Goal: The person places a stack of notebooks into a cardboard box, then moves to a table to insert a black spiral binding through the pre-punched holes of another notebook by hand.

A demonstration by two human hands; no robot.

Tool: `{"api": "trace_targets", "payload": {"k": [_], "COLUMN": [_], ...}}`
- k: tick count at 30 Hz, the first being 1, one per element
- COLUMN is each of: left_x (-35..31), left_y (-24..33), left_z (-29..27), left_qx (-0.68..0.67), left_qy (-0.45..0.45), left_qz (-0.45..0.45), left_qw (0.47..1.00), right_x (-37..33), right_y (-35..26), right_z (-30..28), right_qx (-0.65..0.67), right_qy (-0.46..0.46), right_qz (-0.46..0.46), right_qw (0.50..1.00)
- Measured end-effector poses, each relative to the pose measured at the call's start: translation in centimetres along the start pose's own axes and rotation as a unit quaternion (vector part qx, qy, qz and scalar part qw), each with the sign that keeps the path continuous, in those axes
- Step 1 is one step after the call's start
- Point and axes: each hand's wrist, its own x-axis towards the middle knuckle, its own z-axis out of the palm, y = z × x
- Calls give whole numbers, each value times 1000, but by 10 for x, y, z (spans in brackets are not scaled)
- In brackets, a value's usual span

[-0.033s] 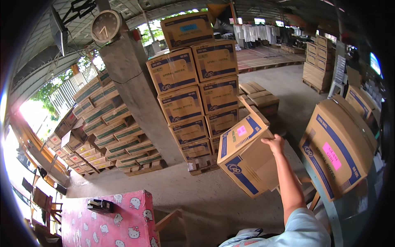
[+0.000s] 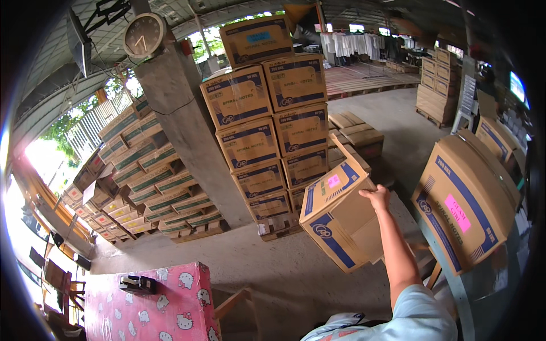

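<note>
Next to nothing moves since the earlier frame beyond a faint leftward drift of the view, chiefly in the background, as the brown cardboard box with blue printed bands and a small pink label (image 2: 341, 227) stays tilted at nearly the same angle, ahead of the person and in front of the tall stack of brown cardboard boxes (image 2: 256, 136); the right hand (image 2: 377, 199) closes over its upper right edge, thumb laid along the rim and most fingers hidden, while the left hand is out of sight, so I cannot tell its state or whether it supports the box; if that edge grip carries most of the weight, the box could twist, slip and drop corner-first onto the grey concrete floor (image 2: 256, 264); the raised brown cardboard flap (image 2: 344, 149) could snag or bend against the stack, and a wide swing rightward could bump the large brown box with a bright pink label (image 2: 463, 207) on the blue-green desk (image 2: 459, 295)
</note>
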Motion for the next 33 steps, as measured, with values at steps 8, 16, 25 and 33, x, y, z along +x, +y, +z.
{"api": "trace_targets", "payload": {"k": [8, 16, 25, 33], "left_x": [10, 10, 7, 29], "left_y": [40, 87, 114, 164], "left_z": [107, 242, 325, 340], "left_qx": [-59, -39, -3, 33], "left_qy": [-74, -103, -120, -111], "left_qz": [5, -32, -105, -88], "left_qw": [996, 993, 987, 989], "right_x": [70, 304, 566, 577], "right_y": [69, 69, 88, 5], "right_z": [36, 70, 62, 126], "right_qx": [147, 100, 156, -169], "right_qy": [71, 19, 2, -74], "right_qz": [67, 194, 153, 50], "right_qw": [984, 976, 976, 981]}}
